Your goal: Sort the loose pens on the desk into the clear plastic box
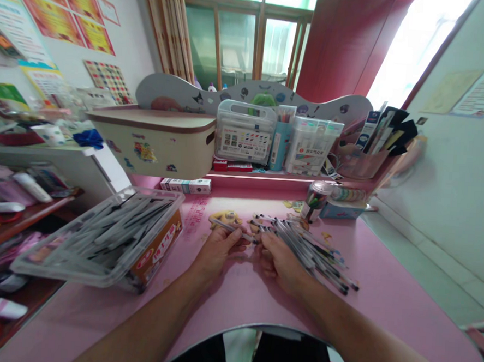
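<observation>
Both my hands rest on a pink desk. My left hand pinches one slim grey pen that lies across its fingertips. My right hand sits beside it, fingers curled on the near end of a loose pile of pens that fans out to the right. A clear plastic box of pens stands tilted on an orange carton at the desk's left edge.
A cream storage box, clear marker cases and a pen holder stand on the raised back shelf. A round tub and tape rolls sit behind the pile. Cluttered shelves run along the left; a white wall is at the right.
</observation>
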Demonstrator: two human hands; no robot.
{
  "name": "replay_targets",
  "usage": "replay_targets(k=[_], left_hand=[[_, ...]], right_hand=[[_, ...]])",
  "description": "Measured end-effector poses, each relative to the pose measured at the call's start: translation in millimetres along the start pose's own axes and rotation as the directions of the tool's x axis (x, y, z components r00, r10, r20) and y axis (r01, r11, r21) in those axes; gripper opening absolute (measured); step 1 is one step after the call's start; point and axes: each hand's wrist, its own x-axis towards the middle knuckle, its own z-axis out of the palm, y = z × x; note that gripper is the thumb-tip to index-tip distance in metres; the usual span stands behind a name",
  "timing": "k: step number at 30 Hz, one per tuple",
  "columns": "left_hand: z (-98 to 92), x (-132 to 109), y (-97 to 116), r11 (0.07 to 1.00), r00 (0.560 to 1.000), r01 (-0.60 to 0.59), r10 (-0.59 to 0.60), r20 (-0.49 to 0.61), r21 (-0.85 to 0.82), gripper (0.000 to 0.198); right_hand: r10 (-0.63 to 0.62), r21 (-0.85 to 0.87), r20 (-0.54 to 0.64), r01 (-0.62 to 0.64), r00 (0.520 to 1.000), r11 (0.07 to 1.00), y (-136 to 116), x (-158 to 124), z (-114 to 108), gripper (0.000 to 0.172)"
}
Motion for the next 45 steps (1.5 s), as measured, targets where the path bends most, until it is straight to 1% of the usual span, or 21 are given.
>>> replay_targets(k=[3, 5, 9, 12, 15, 17, 21, 24, 27, 30, 34, 37, 40, 41, 42, 43, 45], left_hand=[[1.3, -2, 0, 1.000, 0.999, -0.030, 0.030, 0.024, 0.006, 0.034], [2.9, -4, 0, 0.999, 0.999, -0.039, 0.039, 0.029, -0.002, 0.035], [3.6, -5, -1, 0.998, 0.998, -0.051, 0.053, 0.043, -0.044, 0.032], [2.8, -4, -2, 0.998, 0.997, -0.065, 0.065, 0.036, -0.018, 0.029], [3.4, -5, -2, 0.997, 0.997, -0.073, 0.073, 0.038, -0.005, 0.029], [4.6, -7, -1, 0.996, 0.995, -0.087, 0.087, 0.038, -0.022, 0.030], [5.5, -8, 0, 0.996, 0.996, -0.082, 0.084, 0.039, -0.044, 0.033], [4.0, -6, 1, 0.997, 0.996, -0.074, 0.075, 0.040, -0.030, 0.036], [4.2, -6, 2, 0.997, 0.996, -0.079, 0.080, 0.033, -0.027, 0.036], [7.8, -9, 4, 0.994, 0.996, -0.087, 0.088, 0.011, -0.062, 0.037], [12.4, -12, 6, 0.993, 0.997, -0.079, 0.079, -0.004, -0.093, 0.040], [11.4, -11, 5, 0.992, 0.996, -0.089, 0.089, -0.005, -0.087, 0.038], [7.0, -7, 5, 0.993, 0.993, -0.104, 0.099, -0.068, -0.060, 0.034], [5.4, -6, 5, 0.993, 0.990, -0.110, 0.105, -0.098, -0.053, 0.033], [4.1, -5, 6, 0.992, 0.986, -0.118, 0.112, -0.123, -0.046, 0.033], [3.1, -4, 7, 0.991, 0.984, -0.125, 0.118, -0.137, -0.042, 0.032], [2.4, -4, 8, 0.989, 0.982, -0.143, 0.136, -0.134, -0.046, 0.030]], right_hand=[[0.026, -0.073, 0.006, -0.026, 1.000, 0.997, 1, 1, 0, 0.045], [0.027, -0.094, 0.017, -0.025, 0.999, 0.995, 2, 2, 0, 0.045], [0.006, -0.046, 0.027, -0.005, 1.000, 0.999, 2, 0, 1, 0.047], [0.031, -0.004, 0.013, -0.031, 0.999, 1.000, 1, -1, 2, 0.045], [0.060, -0.039, 0.023, -0.059, 0.998, 0.998, 2, 0, 1, 0.045], [0.056, -0.060, 0.043, -0.053, 0.998, 0.997, 2, 0, 1, 0.045], [0.025, -0.023, 0.037, -0.024, 0.999, 0.999, 1, -1, 2, 0.047], [0.069, 0.015, 0.029, -0.069, 0.997, 0.998, 0, -2, 3, 0.043], [0.087, -0.028, 0.032, -0.086, 0.996, 0.996, 0, -2, 3, 0.044], [0.055, -0.064, 0.047, -0.052, 0.997, 0.997, 1, -1, 2, 0.039], [-0.016, -0.032, 0.023, 0.016, 1.000, 0.999, 2, 0, 1, 0.034], [-0.071, -0.063, 0.003, 0.071, 0.997, 0.995, 2, 0, 1, 0.030], [-0.160, -0.165, -0.042, 0.151, 0.986, 0.975, 1, -1, 1, 0.027], [-0.168, -0.175, -0.049, 0.157, 0.985, 0.972, 1, -1, 1, 0.026], [-0.151, -0.156, -0.047, 0.142, 0.987, 0.977, 1, -1, 2, 0.026], [-0.103, -0.111, -0.030, 0.099, 0.994, 0.989, 1, -2, 2, 0.025], [0.038, 0.027, 0.053, -0.040, 0.998, 0.999, 1, -2, 1, 0.025]])
